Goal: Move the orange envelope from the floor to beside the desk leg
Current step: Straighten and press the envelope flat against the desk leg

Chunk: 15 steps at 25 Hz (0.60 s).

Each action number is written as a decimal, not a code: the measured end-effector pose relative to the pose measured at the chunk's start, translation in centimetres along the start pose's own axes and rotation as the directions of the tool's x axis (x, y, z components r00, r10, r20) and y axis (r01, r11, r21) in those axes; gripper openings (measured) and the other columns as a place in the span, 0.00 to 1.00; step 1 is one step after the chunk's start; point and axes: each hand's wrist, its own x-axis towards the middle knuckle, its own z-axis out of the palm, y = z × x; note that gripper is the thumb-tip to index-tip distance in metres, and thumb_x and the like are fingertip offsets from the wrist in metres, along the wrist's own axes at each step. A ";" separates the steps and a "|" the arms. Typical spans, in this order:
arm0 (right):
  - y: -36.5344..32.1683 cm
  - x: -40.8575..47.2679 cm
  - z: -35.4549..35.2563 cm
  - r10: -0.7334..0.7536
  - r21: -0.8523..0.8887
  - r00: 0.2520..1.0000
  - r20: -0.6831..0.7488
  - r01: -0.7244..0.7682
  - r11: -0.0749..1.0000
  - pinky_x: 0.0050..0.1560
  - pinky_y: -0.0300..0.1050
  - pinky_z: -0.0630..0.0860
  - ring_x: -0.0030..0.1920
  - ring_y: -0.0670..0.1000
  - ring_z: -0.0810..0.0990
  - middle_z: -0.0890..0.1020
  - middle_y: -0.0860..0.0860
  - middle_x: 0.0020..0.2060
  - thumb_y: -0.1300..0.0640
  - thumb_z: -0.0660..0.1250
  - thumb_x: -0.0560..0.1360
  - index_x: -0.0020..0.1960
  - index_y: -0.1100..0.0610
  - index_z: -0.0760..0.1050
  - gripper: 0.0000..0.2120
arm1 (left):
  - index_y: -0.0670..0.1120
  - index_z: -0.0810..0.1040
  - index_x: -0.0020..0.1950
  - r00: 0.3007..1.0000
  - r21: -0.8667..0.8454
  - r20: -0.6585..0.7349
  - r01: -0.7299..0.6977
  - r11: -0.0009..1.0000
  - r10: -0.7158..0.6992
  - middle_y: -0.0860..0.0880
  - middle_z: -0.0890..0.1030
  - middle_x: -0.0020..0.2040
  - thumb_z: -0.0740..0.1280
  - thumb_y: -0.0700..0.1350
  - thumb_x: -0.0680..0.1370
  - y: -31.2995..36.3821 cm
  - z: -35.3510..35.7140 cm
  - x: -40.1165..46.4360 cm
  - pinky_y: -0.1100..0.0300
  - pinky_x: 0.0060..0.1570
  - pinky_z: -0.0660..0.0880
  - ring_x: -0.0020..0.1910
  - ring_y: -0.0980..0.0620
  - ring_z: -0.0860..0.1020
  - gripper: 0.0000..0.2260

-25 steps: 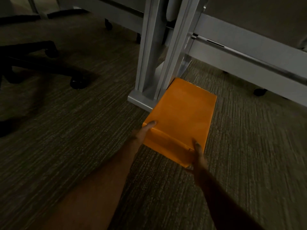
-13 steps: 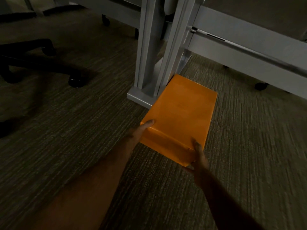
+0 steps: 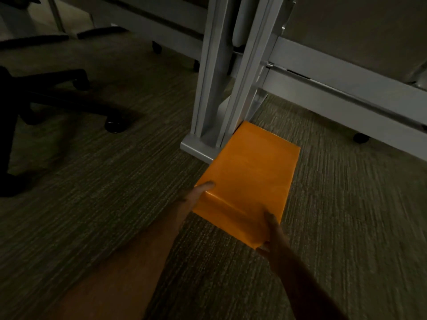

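Note:
The orange envelope is a thick padded packet, held low over the carpet with its far end against the right side of the white desk leg and its foot plate. My left hand grips the near left corner, thumb on top. My right hand grips the near right corner, thumb on the top face and fingers under it. Whether the packet's underside touches the carpet is hidden.
A black office chair base with castors stands on the carpet at the left. White desk rails run back right, with a small black foot beneath. Striped grey-green carpet lies all around.
The envelope and both hands have stayed almost in place against the desk leg; only the view has shifted slightly.

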 end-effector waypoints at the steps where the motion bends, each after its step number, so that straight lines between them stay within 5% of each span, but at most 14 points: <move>1: -0.6 0.0 0.0 -0.011 -0.020 1.000 0.016 0.011 1.000 0.45 0.54 0.77 0.48 0.57 0.78 0.78 0.58 0.60 0.29 0.76 0.57 0.75 0.52 0.65 0.54 | 0.55 0.74 0.72 0.998 0.029 -0.054 -0.008 1.000 0.010 0.47 0.76 0.65 0.78 0.68 0.58 -0.1 0.2 -0.3 0.44 0.64 0.69 0.61 0.42 0.75 0.44; 3: -1.8 0.1 0.2 -0.185 -0.176 0.981 -0.052 0.173 0.969 0.50 0.61 0.79 0.60 0.61 0.78 0.71 0.59 0.72 0.35 0.75 0.64 0.78 0.50 0.60 0.49 | 0.56 0.73 0.72 0.979 0.085 -0.184 -0.074 0.994 0.089 0.49 0.77 0.63 0.78 0.66 0.62 -0.5 0.9 -0.6 0.47 0.60 0.70 0.57 0.44 0.76 0.40; 5: -2.2 0.4 0.7 -0.505 -0.512 0.861 -0.065 0.405 0.757 0.69 0.71 0.68 0.77 0.64 0.60 0.54 0.57 0.82 0.40 0.70 0.75 0.82 0.46 0.48 0.45 | 0.60 0.61 0.78 0.916 0.244 -0.235 -0.269 0.932 0.326 0.49 0.67 0.77 0.75 0.65 0.67 -1.0 1.1 -0.9 0.42 0.66 0.69 0.70 0.43 0.70 0.43; 7: -1.7 0.8 1.3 -0.699 -0.785 0.710 0.080 0.477 0.395 0.77 0.67 0.55 0.81 0.62 0.45 0.47 0.51 0.83 0.42 0.57 0.82 0.82 0.42 0.48 0.32 | 0.67 0.51 0.79 0.760 0.612 -0.076 -0.475 0.632 0.645 0.54 0.48 0.83 0.64 0.67 0.75 -1.0 0.8 -0.8 0.37 0.71 0.59 0.79 0.43 0.54 0.36; 9: -0.9 1.2 1.5 -0.738 -0.862 0.648 0.189 0.470 0.192 0.79 0.64 0.53 0.81 0.60 0.41 0.50 0.47 0.82 0.43 0.49 0.83 0.81 0.42 0.51 0.27 | 0.68 0.57 0.77 0.572 0.808 0.181 -0.550 0.210 0.800 0.55 0.49 0.83 0.54 0.62 0.81 -1.2 0.6 -0.6 0.33 0.73 0.50 0.80 0.46 0.47 0.23; 10: -0.7 1.4 1.4 -0.736 -0.877 0.644 0.208 0.456 0.151 0.79 0.63 0.54 0.82 0.58 0.41 0.52 0.46 0.82 0.42 0.47 0.83 0.81 0.43 0.52 0.27 | 0.65 0.63 0.76 0.532 0.822 0.251 -0.559 0.113 0.809 0.55 0.54 0.82 0.52 0.59 0.83 -1.3 0.6 -0.4 0.32 0.74 0.50 0.80 0.47 0.49 0.21; 15: -1.6 2.6 1.3 -0.754 -0.888 0.608 0.249 0.454 0.073 0.72 0.63 0.66 0.82 0.54 0.44 0.57 0.46 0.81 0.35 0.46 0.79 0.81 0.46 0.58 0.33 | 0.56 0.72 0.74 0.500 0.815 0.301 -0.577 0.053 0.812 0.53 0.64 0.79 0.53 0.54 0.84 -1.1 0.4 0.5 0.39 0.72 0.61 0.77 0.43 0.60 0.20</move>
